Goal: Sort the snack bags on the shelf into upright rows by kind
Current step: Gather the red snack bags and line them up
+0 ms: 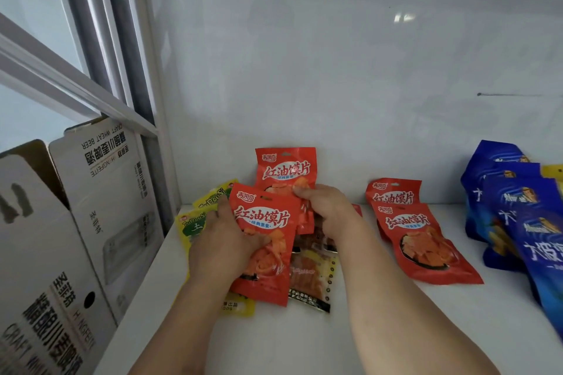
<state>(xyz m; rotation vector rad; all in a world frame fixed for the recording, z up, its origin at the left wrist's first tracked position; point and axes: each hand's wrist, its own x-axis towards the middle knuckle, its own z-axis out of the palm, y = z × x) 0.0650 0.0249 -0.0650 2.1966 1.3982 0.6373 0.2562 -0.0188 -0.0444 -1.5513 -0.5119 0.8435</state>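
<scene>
On the white shelf [380, 320], both hands are on a pile of snack bags at the left. My left hand [224, 240] grips a red bag [268, 216] by its left edge, thumb on its front. My right hand [327, 210] pinches the top right corner of that bag. A second red bag [285, 166] stands behind it against the wall. Yellow-green bags [195, 222] and a yellow-black bag [313, 277] lie underneath. Two more red bags [426, 240] lean to the right, and blue bags [524, 216] stand at the far right.
Two white beer cartons [100, 201] stand left of the shelf, beside a metal window frame [122, 70]. The white back wall [335, 70] rises behind the bags. Bare shelf surface lies in front of the pile and between the red and blue bags.
</scene>
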